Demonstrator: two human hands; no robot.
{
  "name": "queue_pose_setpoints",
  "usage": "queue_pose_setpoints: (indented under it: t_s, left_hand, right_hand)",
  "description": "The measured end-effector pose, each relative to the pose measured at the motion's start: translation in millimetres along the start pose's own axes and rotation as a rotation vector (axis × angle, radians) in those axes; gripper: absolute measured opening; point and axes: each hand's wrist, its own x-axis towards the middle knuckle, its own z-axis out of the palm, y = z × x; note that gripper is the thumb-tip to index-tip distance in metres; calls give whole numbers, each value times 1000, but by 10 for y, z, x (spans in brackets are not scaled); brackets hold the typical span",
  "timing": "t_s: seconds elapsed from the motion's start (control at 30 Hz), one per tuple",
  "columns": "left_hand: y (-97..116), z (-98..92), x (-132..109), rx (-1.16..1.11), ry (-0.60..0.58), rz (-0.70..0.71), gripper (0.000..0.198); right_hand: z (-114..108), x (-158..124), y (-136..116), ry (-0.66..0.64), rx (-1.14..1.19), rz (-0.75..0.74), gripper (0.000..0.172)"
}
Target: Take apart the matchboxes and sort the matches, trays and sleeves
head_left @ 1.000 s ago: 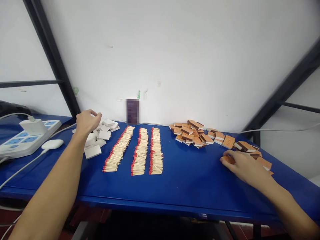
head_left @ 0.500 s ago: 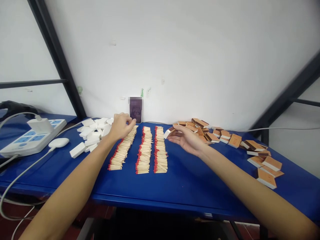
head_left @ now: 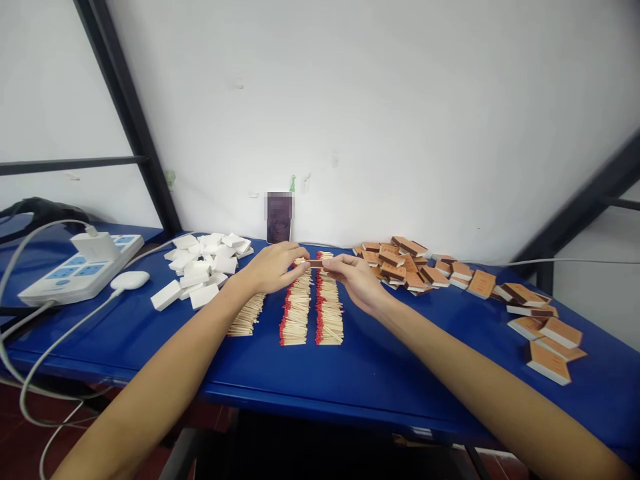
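Note:
A small matchbox [head_left: 317, 264] with a brown side is held between my left hand [head_left: 275, 267] and my right hand [head_left: 356, 279], the fingers of each closed on one end. Both hands are over the far ends of the match rows. Red-tipped matches lie in a left row [head_left: 247, 317], partly under my left hand, a middle row [head_left: 295, 310] and a right row [head_left: 329, 310]. White box trays [head_left: 197, 270] are heaped to the left. Orange-brown matchboxes [head_left: 395, 261] lie piled to the right, with more [head_left: 550, 333] towards the right edge.
On the left of the blue table [head_left: 320, 383] are a power strip [head_left: 83, 273] with a white charger and a white puck-shaped device [head_left: 131, 280] on a cable. A dark phone-like object [head_left: 279, 219] leans against the wall. Black metal bars slant at both sides.
My right hand has moved left with the matchbox, and my left hand has come to meet it and closed on its other end. The view has shifted slightly.

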Motion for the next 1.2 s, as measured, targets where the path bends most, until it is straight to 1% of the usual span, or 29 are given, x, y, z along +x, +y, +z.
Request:
queue_pose_setpoints:
  t_s: [0.1,0.27,0.33,0.4,0.43,0.53,0.63,0.77,0.9,1.07,1.2]
  left_hand:
    - [-37,14,5,-86,-65,-32,35]
    - [-86,-56,9,-275,-55,-111,31]
    - [-103,-111,2,-308,-77,-131,29]
    - [-128,-153,-7,-309,-115,-140,28]
    - [-144,-163,-10,-301,-134,-143,28]
    - [-196,-150,-13,-255,-189,-141,30]
    - [-235,-104,-9,-207,-222,-133,31]
    - [-269,-74,-7,-196,-261,-143,35]
    - [-314,-72,-11,-145,-283,-160,38]
    - [-362,-53,-14,-110,-293,-148,41]
    - [-363,-39,-13,-82,-302,-140,41]
  right_hand:
    - [-37,0,68,-22,-98,-36,30]
    - [-123,25,103,-88,-134,-112,32]
    - [-133,28,83,-142,-201,-131,39]
    - [-126,19,54,-182,-369,-163,44]
    - [-118,12,41,-185,-479,-192,43]
    - [-79,-15,15,-155,-783,-272,33]
    - [-41,-32,15,-139,-930,-285,26]
    - [-30,-33,32,-134,-989,-296,23]
    - [-80,-27,28,-132,-1024,-305,16]
    - [-181,-21,-18,-115,-1052,-318,18]
    - [-253,-10,-32,-132,-1077,-314,20]
